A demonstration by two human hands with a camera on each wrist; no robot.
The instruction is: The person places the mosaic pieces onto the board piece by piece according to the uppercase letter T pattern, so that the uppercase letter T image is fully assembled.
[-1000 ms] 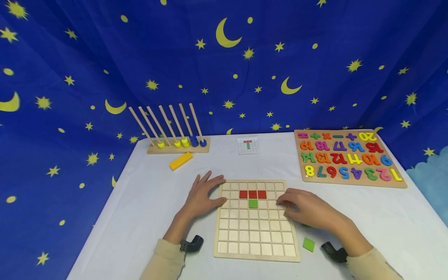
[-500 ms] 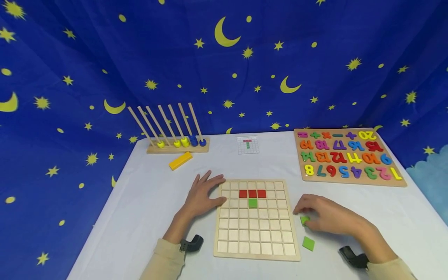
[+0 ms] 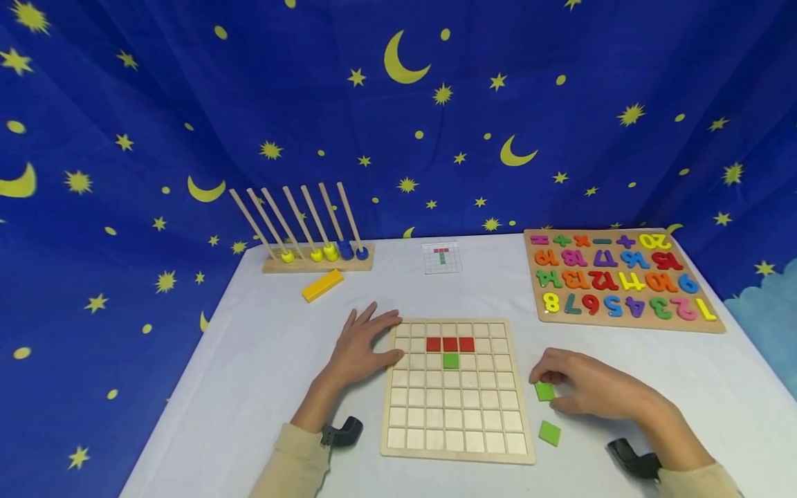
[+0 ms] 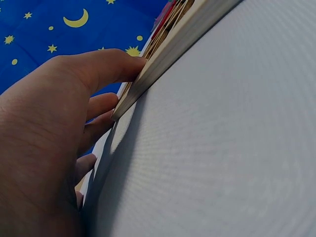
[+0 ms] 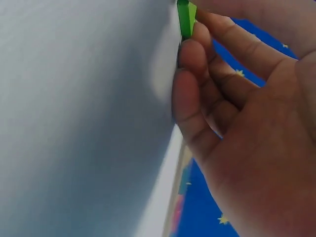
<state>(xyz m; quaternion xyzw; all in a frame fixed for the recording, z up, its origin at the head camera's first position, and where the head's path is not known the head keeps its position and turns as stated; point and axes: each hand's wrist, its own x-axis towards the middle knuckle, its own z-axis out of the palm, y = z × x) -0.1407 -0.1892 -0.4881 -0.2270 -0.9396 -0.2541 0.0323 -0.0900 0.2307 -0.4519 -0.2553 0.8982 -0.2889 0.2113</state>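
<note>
Tile [image 3: 544, 392], green, sits just right of grid board [image 3: 471, 399]; right hand [image 3: 585, 384] pinches it by edges, grip firmness unclear to us; left hand [image 3: 356, 354], fingers spread, touches board's left edge. We judge tile could slip should thumb catch only corner.

A second ago the right hand [image 3: 588, 384] reached over the right-hand squares of the wooden board [image 3: 453, 399]; now it has come off to the right, and those squares show again. The green tile [image 3: 544, 392] beside the board, nearly all hidden under that hand before, lies in plain sight between thumb and fingertips. Half a second ago the thumb overlapped its face. The black wrist camera [image 3: 634, 460] has swung outward too.
</note>
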